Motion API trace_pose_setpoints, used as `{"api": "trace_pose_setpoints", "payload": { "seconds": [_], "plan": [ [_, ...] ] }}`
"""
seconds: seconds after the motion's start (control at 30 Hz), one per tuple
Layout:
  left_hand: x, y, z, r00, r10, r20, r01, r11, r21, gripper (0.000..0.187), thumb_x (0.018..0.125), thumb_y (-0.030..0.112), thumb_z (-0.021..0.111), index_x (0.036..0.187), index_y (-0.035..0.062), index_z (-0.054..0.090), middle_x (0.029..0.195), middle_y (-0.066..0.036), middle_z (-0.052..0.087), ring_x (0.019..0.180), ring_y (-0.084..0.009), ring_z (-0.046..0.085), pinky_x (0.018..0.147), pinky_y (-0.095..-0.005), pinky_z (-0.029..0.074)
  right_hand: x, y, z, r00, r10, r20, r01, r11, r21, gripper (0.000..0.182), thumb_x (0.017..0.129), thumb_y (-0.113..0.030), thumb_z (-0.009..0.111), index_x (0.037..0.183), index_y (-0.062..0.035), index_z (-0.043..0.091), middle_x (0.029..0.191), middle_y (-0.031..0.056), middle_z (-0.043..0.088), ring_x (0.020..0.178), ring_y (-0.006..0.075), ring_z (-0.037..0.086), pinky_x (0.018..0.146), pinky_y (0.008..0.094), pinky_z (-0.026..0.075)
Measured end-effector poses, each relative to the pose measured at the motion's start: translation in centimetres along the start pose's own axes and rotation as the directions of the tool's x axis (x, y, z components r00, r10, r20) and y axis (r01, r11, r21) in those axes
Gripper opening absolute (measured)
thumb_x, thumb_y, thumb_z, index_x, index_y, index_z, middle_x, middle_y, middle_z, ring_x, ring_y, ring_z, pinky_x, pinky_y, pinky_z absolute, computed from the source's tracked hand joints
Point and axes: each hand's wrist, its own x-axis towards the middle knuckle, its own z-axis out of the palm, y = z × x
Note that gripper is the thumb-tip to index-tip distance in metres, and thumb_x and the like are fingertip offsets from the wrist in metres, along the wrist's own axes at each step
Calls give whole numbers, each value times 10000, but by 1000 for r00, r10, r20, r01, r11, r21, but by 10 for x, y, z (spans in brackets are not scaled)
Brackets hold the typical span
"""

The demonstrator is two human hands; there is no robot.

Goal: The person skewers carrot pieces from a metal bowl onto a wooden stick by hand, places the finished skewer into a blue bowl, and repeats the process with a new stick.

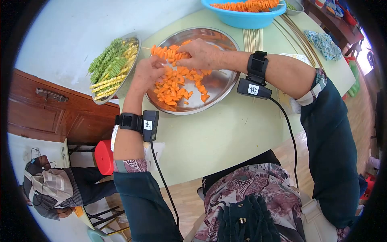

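Orange carrot pieces (171,86) lie in a large steel basin (213,99) on the pale green table. Above them, a skewer threaded with carrot slices (163,52) runs sideways, its pale tip sticking out at the left. My right hand (199,54) is closed round the skewer's right part, fingers bent over the slices. At the basin's left side my left hand (149,71) has its fingertips pinched together just below the skewer's left end; what they hold, if anything, is hidden.
Green and yellow skewers (113,66) fill a tray at the left. A blue basin (242,20) with carrot skewers stands at the back, beside bare sticks (253,40) and a patterned cloth (322,44). Another person (52,185) is at the lower left, near a red stool (104,157).
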Motion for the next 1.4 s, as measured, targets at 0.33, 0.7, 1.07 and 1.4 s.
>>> {"api": "trace_pose_setpoints", "payload": {
  "seconds": [0.33, 0.7, 1.07, 1.4],
  "plan": [
    [3, -6, -14, 994, 13, -104, -35, 977, -212, 270, 791, 32, 586, 1049, -44, 575, 825, -75, 605, 699, -131, 609, 591, -225, 514, -2, -3, -3, 994, 10, -105, 1, 994, 106, 393, 793, -269, 570, 1002, 63, 579, 620, 158, 617, 482, 188, 615, 534, 305, 512],
    [2, 0, -28, 850, 28, -526, -299, 848, -437, 188, 832, 10, 540, 1003, -68, 538, 891, -124, 604, 766, -183, 626, 622, -266, 554, 1, 2, 9, 970, -182, -161, 191, 981, 41, 393, 811, -276, 546, 1020, 57, 562, 554, 140, 598, 484, 199, 609, 557, 311, 503],
    [4, -1, -25, 844, 33, -535, -342, 802, -489, 173, 823, -34, 531, 986, -91, 540, 878, -157, 604, 748, -203, 628, 681, -283, 557, 1, 1, 10, 993, -65, -103, 67, 998, 18, 310, 767, -231, 596, 956, 14, 580, 638, 174, 603, 589, 277, 594, 602, 355, 477],
    [3, 1, -26, 837, 17, -547, -316, 831, -457, 177, 824, -35, 530, 984, -109, 532, 890, -169, 604, 771, -212, 635, 687, -270, 553, 1, 2, 10, 997, -26, -68, 27, 1000, 3, 304, 771, -230, 596, 952, 13, 579, 646, 174, 601, 607, 269, 594, 629, 351, 477]
  ]
}}
